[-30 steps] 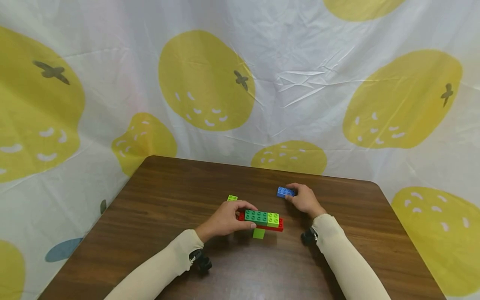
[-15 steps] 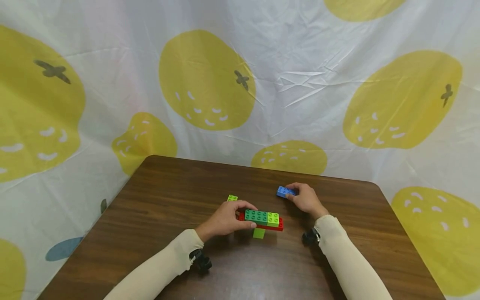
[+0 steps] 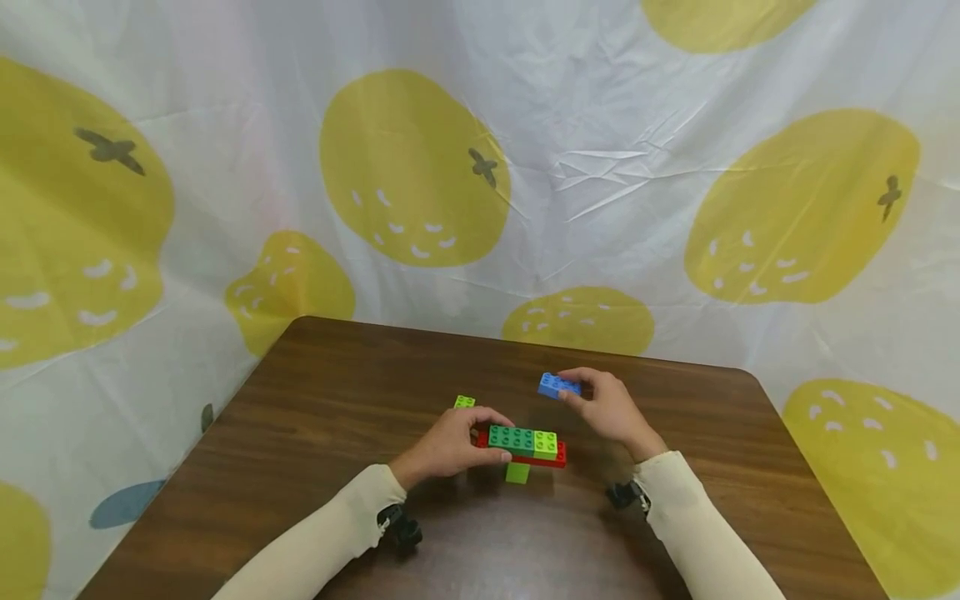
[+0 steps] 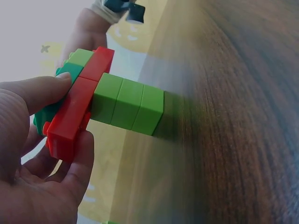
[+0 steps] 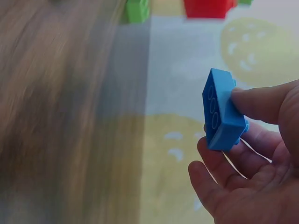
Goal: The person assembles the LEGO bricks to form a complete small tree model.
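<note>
My left hand grips the left end of a built block structure, thumb in front and fingers behind. Its top layer joins a dark green brick and a lime brick. Beneath them runs a layer of red bricks, on a column of stacked lime bricks that stands on the table. Behind and to the right, my right hand pinches a blue brick between thumb and fingers. The blue brick is off the table, its hollow underside showing in the right wrist view.
A separate lime brick lies behind my left hand, partly hidden by it. The brown wooden table ends at a curtain with large yellow fruit prints. Small dark cameras are strapped to both wrists.
My right hand has lifted the blue brick from the table and moved it slightly left. My left hand keeps its hold on the structure, which stays in place.
</note>
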